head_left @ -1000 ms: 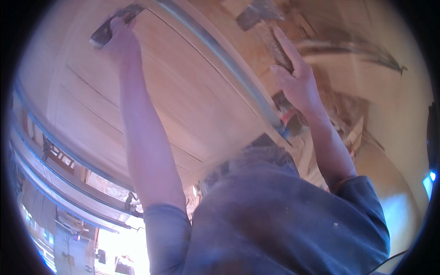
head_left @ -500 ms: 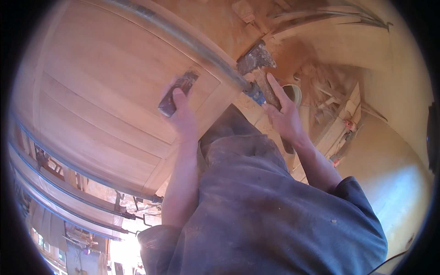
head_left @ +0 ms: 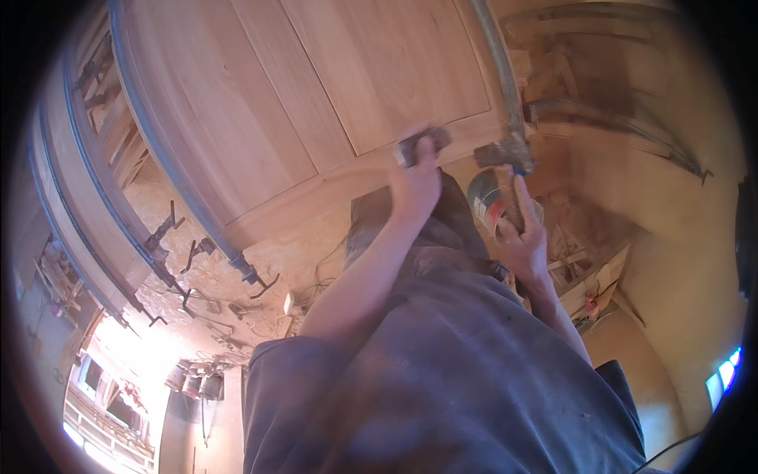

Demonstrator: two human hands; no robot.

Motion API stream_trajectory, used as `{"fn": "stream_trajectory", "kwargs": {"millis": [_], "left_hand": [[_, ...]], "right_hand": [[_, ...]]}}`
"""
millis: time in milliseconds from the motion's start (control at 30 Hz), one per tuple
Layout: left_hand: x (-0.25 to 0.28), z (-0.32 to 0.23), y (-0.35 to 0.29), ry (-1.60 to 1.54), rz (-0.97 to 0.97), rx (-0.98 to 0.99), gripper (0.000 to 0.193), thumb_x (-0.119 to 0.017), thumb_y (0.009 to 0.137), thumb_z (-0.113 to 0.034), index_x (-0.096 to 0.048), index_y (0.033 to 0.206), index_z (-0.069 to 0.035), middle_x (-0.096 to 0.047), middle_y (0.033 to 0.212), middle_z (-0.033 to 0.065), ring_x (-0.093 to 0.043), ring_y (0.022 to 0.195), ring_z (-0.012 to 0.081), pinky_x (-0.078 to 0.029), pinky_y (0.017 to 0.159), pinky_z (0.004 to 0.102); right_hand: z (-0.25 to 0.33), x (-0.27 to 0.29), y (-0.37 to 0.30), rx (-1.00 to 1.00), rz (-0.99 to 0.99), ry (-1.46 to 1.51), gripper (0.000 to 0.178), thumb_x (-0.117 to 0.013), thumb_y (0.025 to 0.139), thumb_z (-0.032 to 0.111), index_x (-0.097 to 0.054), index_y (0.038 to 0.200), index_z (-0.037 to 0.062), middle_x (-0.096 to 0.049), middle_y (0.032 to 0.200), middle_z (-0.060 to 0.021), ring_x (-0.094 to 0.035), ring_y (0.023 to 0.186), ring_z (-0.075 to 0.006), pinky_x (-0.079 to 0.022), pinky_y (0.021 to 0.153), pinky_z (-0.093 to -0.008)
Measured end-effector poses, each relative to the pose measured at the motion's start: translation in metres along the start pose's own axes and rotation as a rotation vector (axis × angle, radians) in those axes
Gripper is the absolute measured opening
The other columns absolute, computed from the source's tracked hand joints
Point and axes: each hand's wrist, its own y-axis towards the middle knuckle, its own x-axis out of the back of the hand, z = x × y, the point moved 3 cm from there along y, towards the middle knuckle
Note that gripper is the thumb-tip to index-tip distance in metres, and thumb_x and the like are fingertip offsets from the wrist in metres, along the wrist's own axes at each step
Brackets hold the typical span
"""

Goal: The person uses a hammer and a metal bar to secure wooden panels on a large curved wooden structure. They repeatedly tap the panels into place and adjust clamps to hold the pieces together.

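My left hand point(head_left: 416, 186) is closed around a dark, worn block point(head_left: 422, 145), held over the near rail of a wooden panel door point(head_left: 308, 186). Motion blurs the block, and I cannot tell whether it touches the wood. My right hand point(head_left: 527, 249) grips the wooden handle of a hammer point(head_left: 505, 153). Its broad, stained head is upward, in front of the near end of a long metal bar clamp point(head_left: 497, 59) lying along the door's right side. A can point(head_left: 484, 197) with a red patch appears just left of the hammer handle, beyond my right hand.
Left of the door runs another bar clamp point(head_left: 170, 170) with its crank end jutting toward me. Further left are more clamped panels point(head_left: 99, 193). Wood scraps point(head_left: 584, 276) lie at the right beside a pale wall point(head_left: 671, 237). Cords and small items litter the dusty floor point(head_left: 260, 296).
My view has swung, so the door sits higher and more of the left clamps and floor shows. The block has moved from the door's panel area to its near rail. Both hands keep their holds.
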Motion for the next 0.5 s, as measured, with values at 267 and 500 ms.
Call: {"fn": "stream_trajectory", "kwargs": {"millis": [267,500], "left_hand": [[0.117,-0.007,-0.05,-0.211,-0.379,-0.047,0.03,-0.055,0.108,-0.012,-0.061,0.133,0.003,-0.065,0.128,0.0161,-0.066,0.118,0.026,-0.059,0.102,0.0424],[0.052,-0.001,-0.031,-0.213,-0.208,-0.169,0.029,-0.051,0.107,-0.007,-0.06,0.133,0.002,-0.064,0.13,0.0133,-0.064,0.119,0.0209,-0.055,0.103,0.0358]], "right_hand": [[0.014,-0.083,0.055,0.392,0.103,-0.142,0.069,-0.064,0.092,0.001,-0.046,0.157,0.0162,-0.067,0.126,-0.0256,-0.066,0.109,-0.0451,-0.055,0.09,-0.0468],[0.02,-0.079,0.058,0.431,0.032,0.014,0.07,-0.062,0.093,-0.003,-0.042,0.159,0.0108,-0.06,0.143,-0.0254,-0.061,0.132,-0.0376,-0.05,0.105,-0.0382]]}}
